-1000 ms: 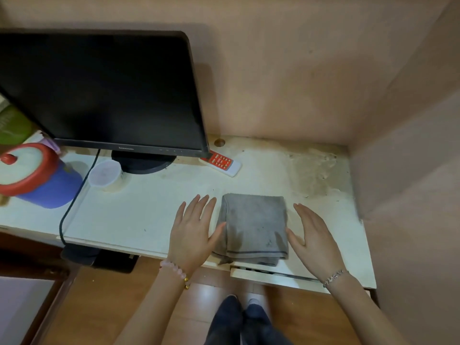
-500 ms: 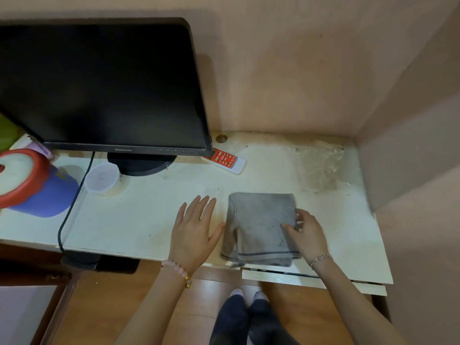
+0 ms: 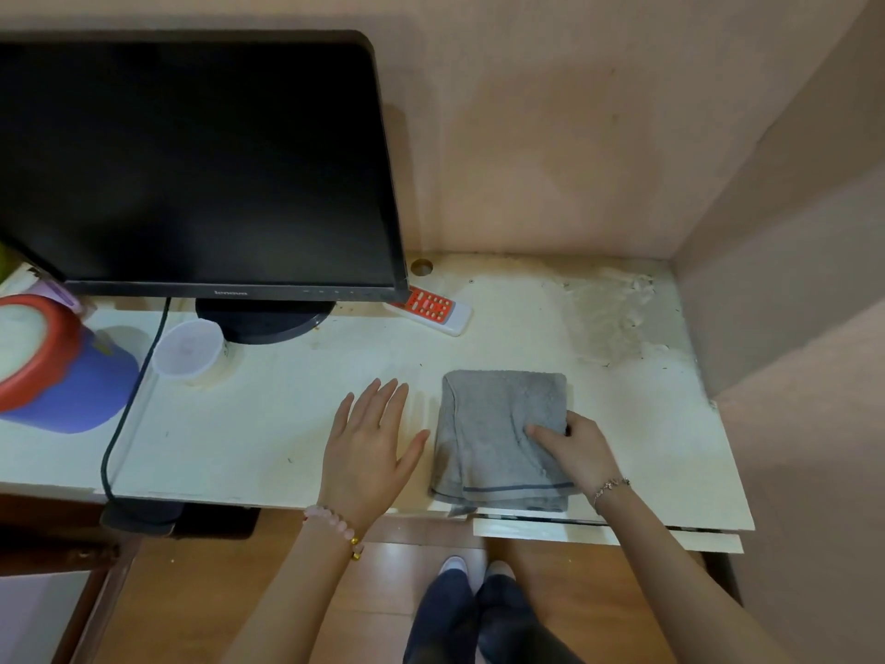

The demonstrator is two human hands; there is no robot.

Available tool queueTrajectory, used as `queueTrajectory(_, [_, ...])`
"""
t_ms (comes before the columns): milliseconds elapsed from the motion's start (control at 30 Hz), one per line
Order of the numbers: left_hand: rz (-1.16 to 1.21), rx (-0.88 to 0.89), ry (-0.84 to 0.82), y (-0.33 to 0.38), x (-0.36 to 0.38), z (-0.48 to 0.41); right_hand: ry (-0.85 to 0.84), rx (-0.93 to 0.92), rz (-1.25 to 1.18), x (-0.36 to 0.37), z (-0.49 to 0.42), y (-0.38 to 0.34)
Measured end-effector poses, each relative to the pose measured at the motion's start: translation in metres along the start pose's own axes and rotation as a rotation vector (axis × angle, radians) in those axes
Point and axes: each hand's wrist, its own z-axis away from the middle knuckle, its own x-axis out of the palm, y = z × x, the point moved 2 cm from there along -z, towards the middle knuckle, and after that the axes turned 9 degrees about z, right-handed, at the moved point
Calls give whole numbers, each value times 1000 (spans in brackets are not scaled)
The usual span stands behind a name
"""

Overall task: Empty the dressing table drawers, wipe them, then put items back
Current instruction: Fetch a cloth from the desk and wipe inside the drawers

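A folded grey cloth (image 3: 493, 424) lies on the cream dressing table top (image 3: 268, 424) near its front edge. My right hand (image 3: 572, 448) grips the cloth's right edge, thumb on top and fingers curled round the edge. My left hand (image 3: 371, 448) rests flat on the table top just left of the cloth, fingers spread. Under the front edge, below the cloth, a drawer front (image 3: 598, 536) sticks out a little; its inside is hidden.
A black monitor (image 3: 191, 160) stands at the back left, with a red-and-white remote (image 3: 431, 309) beside its base. A clear plastic cup (image 3: 189, 349) and a purple container with a red lid (image 3: 52, 366) sit at the left. A wall closes the right side.
My right hand moved from beside the cloth onto its right edge and took hold of it. My left hand stayed flat in place.
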Motion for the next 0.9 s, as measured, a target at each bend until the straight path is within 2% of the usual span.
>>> queueTrajectory(267, [-23, 76, 66, 14, -21, -14, -8, -16, -276, -20, 15, -15])
queueTrajectory(667, [30, 301, 223, 62, -78, -55, 307, -159, -535, -98, 56, -50])
queueTrajectory(900, [69, 485, 187, 99, -80, -71, 509, -133, -612, -125, 92, -38])
